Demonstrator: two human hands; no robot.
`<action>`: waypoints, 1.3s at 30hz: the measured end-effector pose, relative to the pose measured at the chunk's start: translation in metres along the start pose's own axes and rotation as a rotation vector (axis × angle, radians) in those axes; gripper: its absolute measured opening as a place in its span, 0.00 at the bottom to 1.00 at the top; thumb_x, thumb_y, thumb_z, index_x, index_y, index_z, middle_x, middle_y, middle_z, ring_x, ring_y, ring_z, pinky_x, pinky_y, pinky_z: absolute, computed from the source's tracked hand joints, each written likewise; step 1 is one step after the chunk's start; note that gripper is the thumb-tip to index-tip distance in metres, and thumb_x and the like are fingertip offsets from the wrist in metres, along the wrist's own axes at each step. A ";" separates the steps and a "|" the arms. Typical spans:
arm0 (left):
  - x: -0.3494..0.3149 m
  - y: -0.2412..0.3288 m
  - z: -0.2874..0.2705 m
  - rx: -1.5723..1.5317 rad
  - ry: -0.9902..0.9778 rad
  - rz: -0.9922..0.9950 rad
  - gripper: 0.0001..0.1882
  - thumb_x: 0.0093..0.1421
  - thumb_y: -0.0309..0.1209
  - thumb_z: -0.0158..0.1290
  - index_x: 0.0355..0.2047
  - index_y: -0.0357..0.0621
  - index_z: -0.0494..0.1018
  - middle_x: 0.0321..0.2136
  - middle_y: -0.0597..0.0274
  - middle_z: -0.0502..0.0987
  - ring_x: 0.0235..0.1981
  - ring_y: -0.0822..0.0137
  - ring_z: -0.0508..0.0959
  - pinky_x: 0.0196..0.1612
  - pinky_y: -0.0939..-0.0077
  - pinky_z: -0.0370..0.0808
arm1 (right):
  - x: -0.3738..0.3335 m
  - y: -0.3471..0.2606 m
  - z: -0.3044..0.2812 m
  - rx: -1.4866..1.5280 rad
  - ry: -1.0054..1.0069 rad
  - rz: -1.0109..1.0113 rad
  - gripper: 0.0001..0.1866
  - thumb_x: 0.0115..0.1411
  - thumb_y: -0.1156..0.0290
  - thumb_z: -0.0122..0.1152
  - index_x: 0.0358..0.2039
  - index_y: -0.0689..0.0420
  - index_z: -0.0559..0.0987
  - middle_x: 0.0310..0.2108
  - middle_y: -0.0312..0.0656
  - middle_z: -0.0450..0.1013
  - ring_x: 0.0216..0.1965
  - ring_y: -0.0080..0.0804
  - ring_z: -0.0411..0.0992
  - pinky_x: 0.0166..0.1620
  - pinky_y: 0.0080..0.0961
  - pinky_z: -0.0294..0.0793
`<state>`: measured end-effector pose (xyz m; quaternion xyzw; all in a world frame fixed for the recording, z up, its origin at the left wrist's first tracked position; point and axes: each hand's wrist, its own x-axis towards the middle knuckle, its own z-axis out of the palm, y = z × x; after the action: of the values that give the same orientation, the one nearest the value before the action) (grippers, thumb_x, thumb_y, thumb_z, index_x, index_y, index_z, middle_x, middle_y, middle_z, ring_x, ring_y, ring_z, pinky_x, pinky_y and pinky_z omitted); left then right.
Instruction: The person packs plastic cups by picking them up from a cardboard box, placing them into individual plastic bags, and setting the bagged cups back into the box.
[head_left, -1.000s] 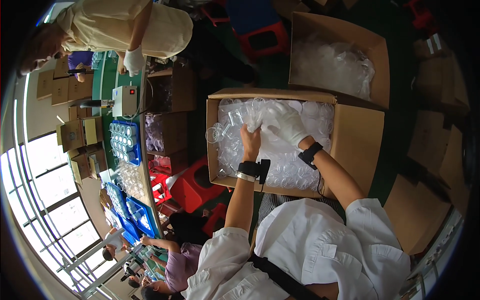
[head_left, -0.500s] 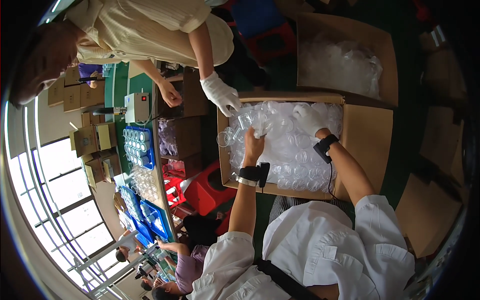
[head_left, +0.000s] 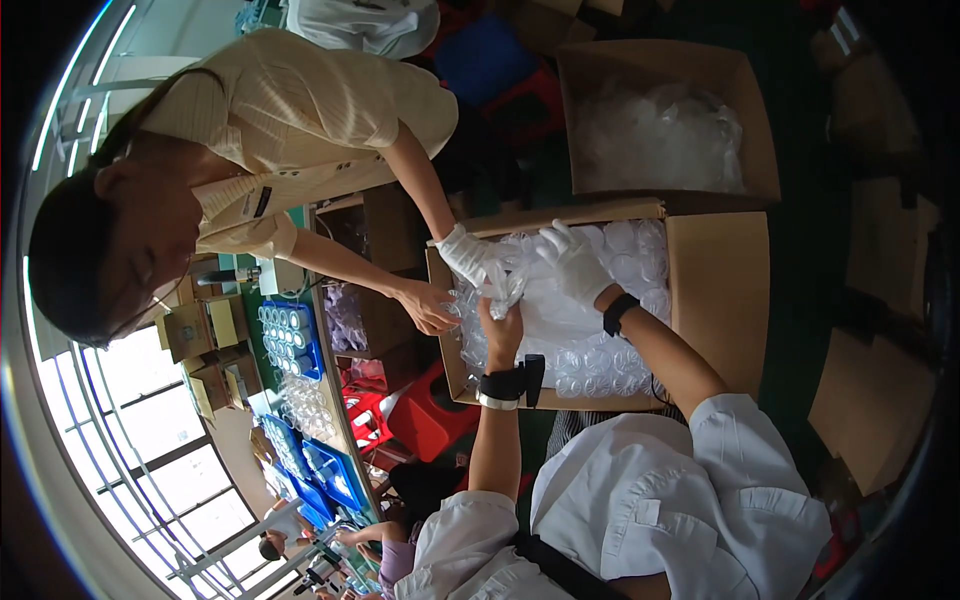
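A large cardboard box (head_left: 718,305) before me is packed with round clear plastic cups (head_left: 595,372), with translucent film over the middle. My bare left hand (head_left: 500,335) is closed on crumpled clear plastic film (head_left: 508,288) at the box's left side. A co-worker's white-gloved hand (head_left: 466,256) meets that film from above, while their bare hand (head_left: 428,305) reaches over the left rim. My right hand (head_left: 582,268), in a white glove, hovers above the contents with fingers apart, holding nothing visible. Dark straps are on both my wrists.
Behind stands another open box (head_left: 668,195) holding translucent bags (head_left: 665,135). At left, a long table carries blue trays (head_left: 290,338) of cylindrical parts. Red plastic stools (head_left: 432,412) stand beside it. Flattened cardboard (head_left: 868,410) lies at right.
The co-worker has leaned in; their gloved hand now touches the film and their bare hand has moved to the box rim. My left hand sits lower in view; my right has shifted left.
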<state>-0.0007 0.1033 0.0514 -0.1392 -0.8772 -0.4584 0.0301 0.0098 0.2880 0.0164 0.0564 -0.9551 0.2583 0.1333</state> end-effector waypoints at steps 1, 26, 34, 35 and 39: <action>-0.004 -0.011 -0.009 -0.050 0.024 -0.071 0.15 0.51 0.24 0.52 0.41 0.36 0.68 0.37 0.54 0.72 0.37 0.63 0.72 0.38 0.73 0.68 | -0.002 0.003 0.001 0.006 0.008 0.000 0.31 0.40 0.73 0.62 0.48 0.59 0.67 0.53 0.46 0.59 0.55 0.44 0.58 0.56 0.37 0.57; -0.085 0.035 -0.096 -1.102 0.293 -0.794 0.06 0.54 0.29 0.53 0.25 0.44 0.67 0.20 0.69 0.68 0.21 0.75 0.66 0.29 0.80 0.67 | -0.026 0.017 -0.040 0.231 -0.213 0.238 0.08 0.54 0.78 0.43 0.31 0.56 0.72 0.33 0.46 0.70 0.31 0.38 0.72 0.32 0.34 0.70; -0.073 0.009 -0.020 -0.231 -0.142 -0.341 0.08 0.51 0.23 0.53 0.33 0.40 0.71 0.23 0.63 0.72 0.23 0.67 0.71 0.30 0.78 0.68 | -0.022 0.063 -0.013 -0.197 -0.505 0.055 0.05 0.51 0.72 0.51 0.29 0.55 0.74 0.33 0.43 0.71 0.32 0.40 0.72 0.33 0.29 0.71; -0.076 -0.015 -0.008 -0.007 -0.219 -0.042 0.10 0.49 0.21 0.53 0.34 0.39 0.72 0.25 0.60 0.73 0.27 0.62 0.74 0.33 0.76 0.70 | -0.019 0.040 -0.027 -0.139 -0.479 0.013 0.05 0.50 0.73 0.52 0.27 0.56 0.75 0.33 0.43 0.71 0.33 0.40 0.72 0.33 0.28 0.71; -0.036 0.020 0.061 -0.139 -0.136 -0.011 0.15 0.42 0.18 0.52 0.34 0.39 0.71 0.32 0.53 0.71 0.36 0.52 0.72 0.37 0.68 0.70 | -0.034 0.003 -0.052 0.404 -0.215 0.113 0.09 0.44 0.80 0.54 0.29 0.59 0.74 0.30 0.46 0.72 0.33 0.42 0.72 0.35 0.31 0.71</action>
<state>0.0439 0.1559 0.0261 -0.1670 -0.8441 -0.5077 -0.0419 0.0537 0.3187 0.0485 0.0556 -0.8944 0.4437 0.0023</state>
